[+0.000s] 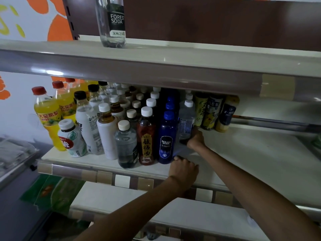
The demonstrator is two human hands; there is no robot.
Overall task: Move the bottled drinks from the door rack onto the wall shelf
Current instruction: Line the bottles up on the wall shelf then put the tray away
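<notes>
Head view cuts off the top of the tall soda bottle (111, 23) on the upper shelf (191, 54). You only see its body and the words FOREST SODA. Many bottles at the back of the middle shelf (243, 150) sit in shadow, and only their caps show. A blurry bluish patch lies between your two hands, and you cannot tell what it is.

Your right hand (196, 139) reaches far in over the middle shelf with the arm stretched out. Its fingers wrap round the low part of a clear bottle (186, 117) with a white cap. That bottle is upright near the middle of the shelf, just right of the blue bottle (166, 138). The hand hides its foot.

Your left hand (184, 169) is near the front edge, just beside the foot of the blue bottle, with its back turned up. Its fingers are curled, but you cannot tell if they hold anything.

The blue bottle reads BOLSA SODA. The dark red bottle (146, 136) next to it has gold Chinese writing. The yellow drinks (48, 117) at the left end have red caps.
</notes>
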